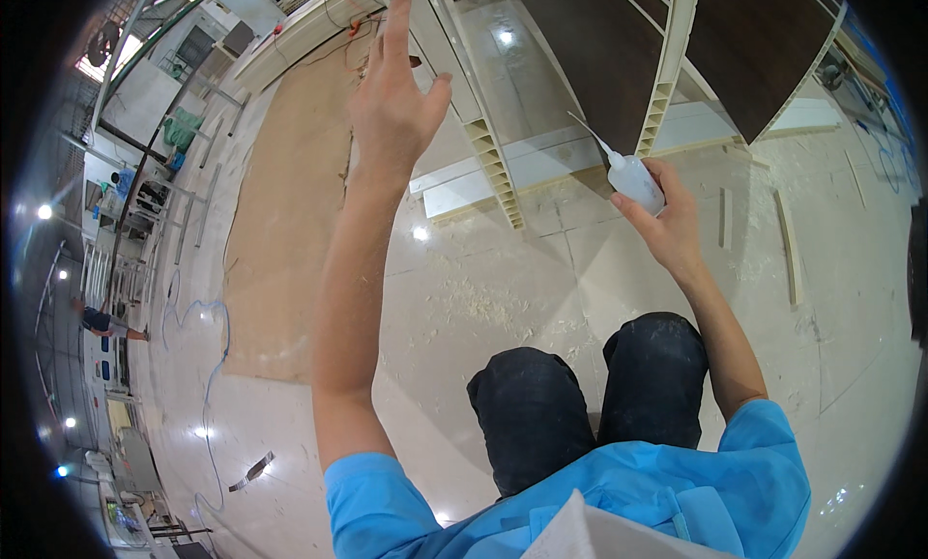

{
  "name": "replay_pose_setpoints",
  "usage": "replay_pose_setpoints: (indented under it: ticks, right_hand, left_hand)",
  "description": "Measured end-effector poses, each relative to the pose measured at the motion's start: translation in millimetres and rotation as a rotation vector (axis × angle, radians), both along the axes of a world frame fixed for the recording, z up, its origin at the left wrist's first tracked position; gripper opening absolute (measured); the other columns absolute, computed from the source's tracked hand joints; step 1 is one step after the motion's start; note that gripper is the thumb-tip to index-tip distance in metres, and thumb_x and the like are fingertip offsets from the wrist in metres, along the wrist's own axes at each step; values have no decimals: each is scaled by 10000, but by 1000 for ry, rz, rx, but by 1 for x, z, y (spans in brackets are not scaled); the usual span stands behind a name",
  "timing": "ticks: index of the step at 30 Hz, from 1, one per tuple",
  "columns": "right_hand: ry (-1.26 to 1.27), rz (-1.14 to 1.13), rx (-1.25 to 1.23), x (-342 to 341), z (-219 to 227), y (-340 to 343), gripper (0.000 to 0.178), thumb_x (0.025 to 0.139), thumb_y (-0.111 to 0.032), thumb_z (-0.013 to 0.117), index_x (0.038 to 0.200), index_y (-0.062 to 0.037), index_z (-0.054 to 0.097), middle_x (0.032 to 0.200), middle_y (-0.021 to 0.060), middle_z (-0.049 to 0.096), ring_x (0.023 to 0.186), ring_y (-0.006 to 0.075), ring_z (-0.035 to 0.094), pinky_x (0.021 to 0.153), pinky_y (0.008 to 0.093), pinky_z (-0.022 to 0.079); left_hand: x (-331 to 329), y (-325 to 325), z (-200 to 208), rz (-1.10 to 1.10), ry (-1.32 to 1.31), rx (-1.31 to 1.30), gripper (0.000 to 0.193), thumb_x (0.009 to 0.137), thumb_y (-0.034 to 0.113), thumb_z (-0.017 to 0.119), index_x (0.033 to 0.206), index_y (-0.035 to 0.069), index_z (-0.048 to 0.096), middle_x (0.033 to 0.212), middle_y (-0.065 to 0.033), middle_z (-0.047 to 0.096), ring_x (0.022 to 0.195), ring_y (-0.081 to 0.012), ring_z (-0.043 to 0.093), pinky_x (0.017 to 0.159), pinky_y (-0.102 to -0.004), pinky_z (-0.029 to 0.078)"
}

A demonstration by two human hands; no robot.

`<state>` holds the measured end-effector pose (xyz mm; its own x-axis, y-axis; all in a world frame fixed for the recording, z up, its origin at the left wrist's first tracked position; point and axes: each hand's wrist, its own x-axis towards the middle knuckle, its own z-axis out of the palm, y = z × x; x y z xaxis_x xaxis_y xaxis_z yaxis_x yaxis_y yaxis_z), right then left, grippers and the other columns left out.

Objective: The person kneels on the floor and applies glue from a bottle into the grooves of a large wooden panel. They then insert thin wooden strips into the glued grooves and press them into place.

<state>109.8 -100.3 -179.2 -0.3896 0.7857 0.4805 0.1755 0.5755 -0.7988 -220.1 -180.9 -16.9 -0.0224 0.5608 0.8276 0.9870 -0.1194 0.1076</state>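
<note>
My right hand (pixel 671 217) is wrapped round a white squeeze bottle (pixel 634 180) with a long thin nozzle, which points up and to the left toward the dark panels. My left hand (pixel 398 110) is raised with its fingers stretched out and the thumb apart; nothing is in it. It is nearest to a pale upright panel (pixel 447 61) whose hollow, ladder-like lower edge (pixel 495 172) faces me. Whether the fingertips touch anything at the top cannot be made out. Beyond the bottle stand a dark brown panel (pixel 604 57) and a second dark panel (pixel 749 47) farther right.
White boards (pixel 570 153) lie under the panels. Wood strips (pixel 788 250) and shavings (pixel 483 298) are scattered over the tiled floor. A brown sheet (pixel 280 230) covers the floor at left, beside a blue hose (pixel 217 366). Another person (pixel 111 323) is far left.
</note>
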Motion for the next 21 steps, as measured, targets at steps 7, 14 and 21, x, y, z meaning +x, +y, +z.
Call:
replay_pose_setpoints:
  ticks: [7, 14, 21]
  right_hand:
    - [-8, -3, 9, -3, -4, -2, 539, 893, -262, 882, 1312, 4, 672, 1174, 199, 756, 1094, 327, 741, 967, 422, 560]
    - [17, -22, -22, 5, -11, 1, 573, 897, -274, 893, 1340, -2, 652, 1167, 201, 763, 1074, 325, 740, 968, 426, 561]
    - [24, -16, -63, 14, -19, 2, 574, 901, -272, 892, 1353, -16, 647, 1174, 194, 768, 1079, 311, 740, 972, 423, 560]
  left_hand:
    - [3, 3, 0, -17, -14, 12, 985, 846, 102, 816, 1717, 151, 358, 1669, -133, 543, 1092, -299, 746, 903, -403, 620]
    - [1, -4, -1, 17, -42, -24, 993, 845, 119, 789, 1726, 218, 340, 1619, -111, 582, 1062, -313, 746, 817, -417, 623]
    - [1, -3, 1, 76, -18, -65, 946, 898, 179, 786, 1735, 209, 346, 1594, -117, 608, 998, -290, 746, 852, -410, 598]
